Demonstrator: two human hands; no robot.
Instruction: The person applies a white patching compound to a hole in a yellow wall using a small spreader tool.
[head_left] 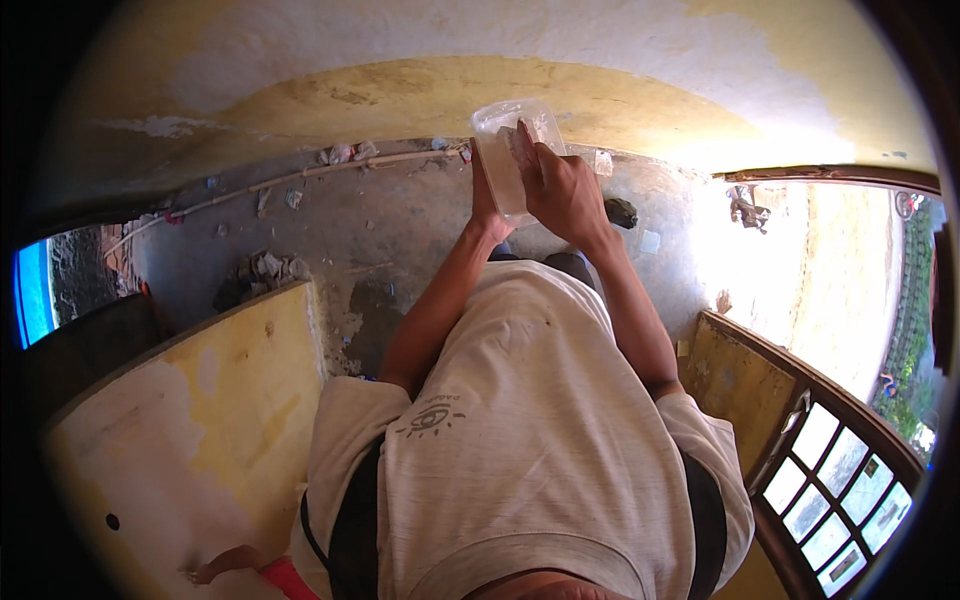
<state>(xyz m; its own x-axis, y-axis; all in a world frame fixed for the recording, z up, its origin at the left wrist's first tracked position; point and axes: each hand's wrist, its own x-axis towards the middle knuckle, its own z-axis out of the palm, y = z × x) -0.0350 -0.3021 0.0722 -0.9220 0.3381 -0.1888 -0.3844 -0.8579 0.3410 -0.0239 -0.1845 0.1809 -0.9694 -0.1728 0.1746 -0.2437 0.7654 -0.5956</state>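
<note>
Container (506,190), upper centre, long axis near-vertical; left hand (484,206) clamped on left side, right hand (567,197) overlapping right, closure unclear.

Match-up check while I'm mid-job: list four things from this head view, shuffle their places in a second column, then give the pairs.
1. clear rectangular plastic container
2. long thin tan pole
3. dark-framed, many-paned window
4. red cloth sleeve

a. picture's lower right
b. in the left hand
c. picture's lower left
d. along the foot of the patchy yellow wall

Pairs: 1-b; 2-d; 3-a; 4-c
</note>
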